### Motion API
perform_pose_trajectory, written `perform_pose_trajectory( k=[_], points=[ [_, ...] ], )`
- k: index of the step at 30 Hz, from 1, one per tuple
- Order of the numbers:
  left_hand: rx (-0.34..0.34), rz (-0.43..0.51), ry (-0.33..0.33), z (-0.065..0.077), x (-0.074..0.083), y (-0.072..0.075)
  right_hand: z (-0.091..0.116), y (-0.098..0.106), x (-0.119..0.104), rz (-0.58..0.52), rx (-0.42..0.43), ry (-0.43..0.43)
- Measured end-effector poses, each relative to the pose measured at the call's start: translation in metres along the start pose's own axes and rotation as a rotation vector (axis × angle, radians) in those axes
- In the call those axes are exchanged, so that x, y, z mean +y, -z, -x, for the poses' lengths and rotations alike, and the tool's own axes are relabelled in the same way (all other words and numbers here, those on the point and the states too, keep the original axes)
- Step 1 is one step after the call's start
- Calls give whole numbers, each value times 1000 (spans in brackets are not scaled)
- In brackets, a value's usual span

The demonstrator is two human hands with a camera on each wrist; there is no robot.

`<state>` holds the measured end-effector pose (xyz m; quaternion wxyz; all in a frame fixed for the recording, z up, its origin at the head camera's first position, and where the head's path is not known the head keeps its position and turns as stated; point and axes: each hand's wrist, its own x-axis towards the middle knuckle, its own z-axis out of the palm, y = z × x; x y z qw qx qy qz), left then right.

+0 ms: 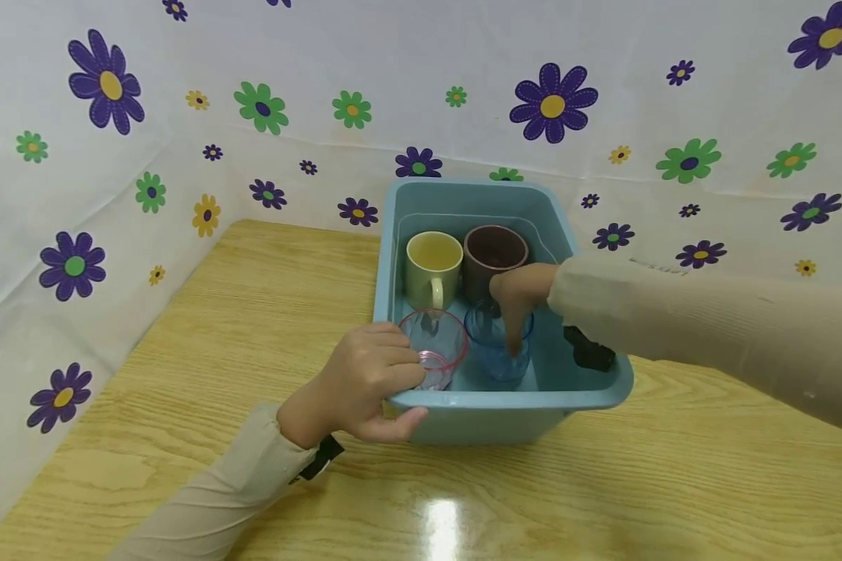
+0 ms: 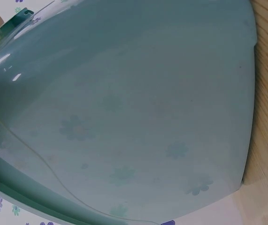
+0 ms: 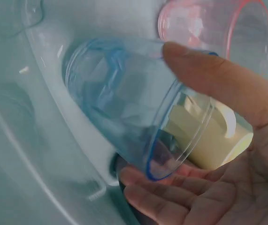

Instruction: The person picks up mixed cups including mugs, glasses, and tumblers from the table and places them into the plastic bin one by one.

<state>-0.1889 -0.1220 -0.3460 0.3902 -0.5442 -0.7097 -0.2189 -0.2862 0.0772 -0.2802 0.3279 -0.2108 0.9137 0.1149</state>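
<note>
A blue-grey plastic bin [image 1: 505, 400] stands on the wooden table. My left hand [image 1: 368, 382] holds its near left rim, fingers over the edge and thumb outside. Inside the bin, my right hand [image 1: 522, 296] has its thumb and fingers on opposite sides of a clear blue cup [image 3: 110, 93]. In the right wrist view the thumb [image 3: 204, 77] lies along the cup near its rim, with the fingers [image 3: 166, 192] at the other side. A clear cup with a pink rim [image 1: 435, 343] stands left of it. Behind are a pale yellow mug [image 1: 435, 269] and a dark brown cup [image 1: 494, 249].
The wooden table [image 1: 274, 296] extends on both sides of the bin and in front of it. A white cloth with printed flowers [image 1: 428, 70] hangs behind and along the left. The bin's outer wall [image 2: 138, 112] fills most of the left wrist view.
</note>
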Motion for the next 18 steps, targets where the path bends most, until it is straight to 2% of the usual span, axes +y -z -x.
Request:
perform_pose_trajectory(
  k=[9,18],
  points=[
    [16,1,0,0,-1,-1,-2,-1,-8,262,-90,-14],
    [9,-1,9,0,-1,-1,0,6,0,276,-69,49]
  ],
)
